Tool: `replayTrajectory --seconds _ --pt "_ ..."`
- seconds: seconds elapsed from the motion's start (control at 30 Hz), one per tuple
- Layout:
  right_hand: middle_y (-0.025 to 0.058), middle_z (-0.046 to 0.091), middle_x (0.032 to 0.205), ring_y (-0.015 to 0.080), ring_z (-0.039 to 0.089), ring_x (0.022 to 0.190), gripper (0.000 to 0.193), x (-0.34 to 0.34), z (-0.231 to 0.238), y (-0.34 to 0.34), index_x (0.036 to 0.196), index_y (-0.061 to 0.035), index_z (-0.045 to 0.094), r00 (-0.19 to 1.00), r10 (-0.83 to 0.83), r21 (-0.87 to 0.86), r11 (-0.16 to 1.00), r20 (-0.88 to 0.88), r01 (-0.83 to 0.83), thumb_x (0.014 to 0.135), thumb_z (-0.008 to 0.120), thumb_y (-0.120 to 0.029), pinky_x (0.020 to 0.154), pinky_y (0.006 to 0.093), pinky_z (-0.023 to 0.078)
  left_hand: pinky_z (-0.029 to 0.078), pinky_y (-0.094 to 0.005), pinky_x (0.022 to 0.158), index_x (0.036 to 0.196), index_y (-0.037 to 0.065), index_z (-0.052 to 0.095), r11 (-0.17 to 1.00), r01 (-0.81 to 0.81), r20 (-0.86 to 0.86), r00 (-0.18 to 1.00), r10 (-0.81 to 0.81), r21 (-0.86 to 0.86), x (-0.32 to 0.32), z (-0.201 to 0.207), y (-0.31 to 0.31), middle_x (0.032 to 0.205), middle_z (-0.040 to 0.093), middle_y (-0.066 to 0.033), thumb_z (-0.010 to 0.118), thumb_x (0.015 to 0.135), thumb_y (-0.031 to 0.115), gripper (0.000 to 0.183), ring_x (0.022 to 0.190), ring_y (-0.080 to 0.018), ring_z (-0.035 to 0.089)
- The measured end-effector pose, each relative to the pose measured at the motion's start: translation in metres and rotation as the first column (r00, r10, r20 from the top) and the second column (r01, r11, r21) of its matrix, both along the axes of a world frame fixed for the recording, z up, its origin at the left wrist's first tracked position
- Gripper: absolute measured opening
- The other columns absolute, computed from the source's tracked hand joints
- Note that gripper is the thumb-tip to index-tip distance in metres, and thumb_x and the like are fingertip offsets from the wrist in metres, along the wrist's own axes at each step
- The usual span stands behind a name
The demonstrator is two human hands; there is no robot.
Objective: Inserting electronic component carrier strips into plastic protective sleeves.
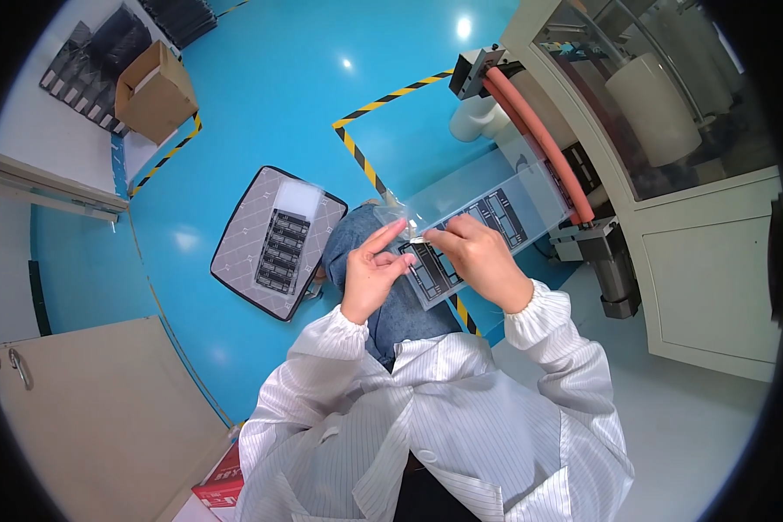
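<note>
A clear plastic sheet with black printed panels (498,217) stretches from above my lap toward the machine at the right. Over its near end, my right hand (480,259) has thumb and forefinger pinched together on something small and pale that I cannot make out. Beside it my left hand (374,274) faces it palm inward, thumb and forefinger apart, with nothing plainly gripped. A crinkled piece of clear film (398,214) shows at the left fingertips; whether the fingers touch it is unclear.
Left of my knee, a grey patterned pad (244,226) bears another black-printed clear sheet (283,248). The machine (705,287) at the right has red rollers (539,139) and a motor (606,270). Striped tape (396,93) marks the blue floor. A cardboard box (157,94) stands far left.
</note>
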State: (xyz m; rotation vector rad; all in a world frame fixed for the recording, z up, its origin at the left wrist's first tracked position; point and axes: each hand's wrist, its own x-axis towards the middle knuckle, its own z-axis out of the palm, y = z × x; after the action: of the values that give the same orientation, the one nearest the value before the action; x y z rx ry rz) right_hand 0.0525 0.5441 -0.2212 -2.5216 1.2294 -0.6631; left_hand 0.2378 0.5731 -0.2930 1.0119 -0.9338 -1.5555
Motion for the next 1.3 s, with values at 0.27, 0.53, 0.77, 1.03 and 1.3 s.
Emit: replayTrajectory --seconds 0.27,0.53,0.77,1.03,1.3 --pt "0.0073 0.055 0.082 0.0212 0.057 0.086 0.034 -0.004 -0.003 -0.003 0.102 -0.0012 0.065 0.974 0.064 -0.116 0.989 -0.217 -0.09 0.068 0.06 -0.001 0.069 0.0311 0.051 0.052 -0.0216 0.067 0.131 -0.004 0.047 1.0 0.006 0.029 1.0 -0.007 0.025 0.015 -0.004 0.008 0.139 0.043 -0.0125 0.063 0.08 -0.01 0.054 0.081 -0.0109 0.064" --pt "0.006 0.052 0.077 0.0211 0.055 0.078 0.032 -0.056 0.007 -0.024 0.097 -0.006 0.067 0.942 -0.127 -0.218 0.974 -0.311 0.059 0.067 0.059 0.003 0.065 0.0314 0.05 0.052 -0.0219 0.066 0.134 -0.004 0.043 0.999 0.027 0.025 0.999 -0.028 0.034 0.03 -0.001 0.014 0.143 0.038 -0.0142 0.064 0.079 -0.01 0.06 0.08 -0.0127 0.065" --pt "0.0086 0.052 0.078 0.024 0.056 0.083 0.031 -0.114 0.018 -0.051 0.098 -0.004 0.069 0.885 -0.34 -0.396 0.896 -0.318 0.203 0.068 0.061 0.004 0.068 0.0356 0.048 0.052 -0.0217 0.065 0.138 -0.003 0.036 0.997 0.019 0.047 0.999 -0.023 0.078 0.042 0.004 0.021 0.144 0.037 -0.0133 0.062 0.079 -0.011 0.065 0.081 -0.0142 0.066" --pt "0.0159 0.062 0.074 0.0299 0.06 0.07 0.016 -0.099 0.006 -0.03 0.095 -0.0002 0.068 0.884 -0.453 -0.128 0.889 -0.115 0.439 0.08 0.063 -0.003 0.065 0.0368 0.049 0.053 -0.0227 0.066 0.137 -0.005 0.036 0.971 0.02 0.055 0.998 -0.035 0.24 0.057 0.015 0.025 0.122 0.056 -0.0178 0.064 0.08 -0.007 0.064 0.079 -0.0153 0.066" --pt "0.0225 0.06 0.075 0.0381 0.06 0.066 0.014 -0.092 0.006 -0.007 0.09 0.0023 0.067 0.847 -0.492 0.029 0.862 -0.201 0.507 0.081 0.06 -0.005 0.06 0.0401 0.049 0.054 -0.0217 0.066 0.124 -0.004 0.053 0.954 0.038 0.124 0.989 -0.078 0.297 0.066 0.027 0.033 0.084 0.063 -0.0058 0.064 0.08 -0.007 0.045 0.075 -0.0136 0.065"
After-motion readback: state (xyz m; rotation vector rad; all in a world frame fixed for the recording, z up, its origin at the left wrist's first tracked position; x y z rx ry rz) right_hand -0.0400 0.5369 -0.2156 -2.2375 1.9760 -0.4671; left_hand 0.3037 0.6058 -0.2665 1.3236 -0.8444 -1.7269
